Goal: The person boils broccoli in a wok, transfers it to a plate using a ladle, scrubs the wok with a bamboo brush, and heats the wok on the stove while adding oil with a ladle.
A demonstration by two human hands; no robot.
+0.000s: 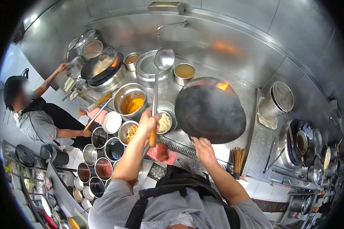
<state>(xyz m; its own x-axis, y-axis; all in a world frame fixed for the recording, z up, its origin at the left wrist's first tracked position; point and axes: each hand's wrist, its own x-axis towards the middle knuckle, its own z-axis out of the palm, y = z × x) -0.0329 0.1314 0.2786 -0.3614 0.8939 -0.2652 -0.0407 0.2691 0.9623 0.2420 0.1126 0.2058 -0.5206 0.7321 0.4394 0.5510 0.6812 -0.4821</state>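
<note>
My left hand (149, 121) is wrapped round the handle of a metal ladle (164, 59). The ladle's bowl is raised over the back of the stove, and its wooden end points down toward me. Fingers closed, my right hand (203, 149) grips the near edge of a large black wok (210, 110). Smoke rises from this dark wok, and a flame shows at its far rim. Below the ladle, a bowl of pale strips (164, 123) sits beside my left hand. A pot with orange liquid (132, 103) stands farther left.
A co-worker (38, 114) stands at the left by a second wok (102, 68). Sauce pots (103, 168) crowd the left side. A bamboo brush (238, 160) stands right of my right hand. Strainer and pot (273, 103) are at the right. A tap (174, 25) juts from the wall.
</note>
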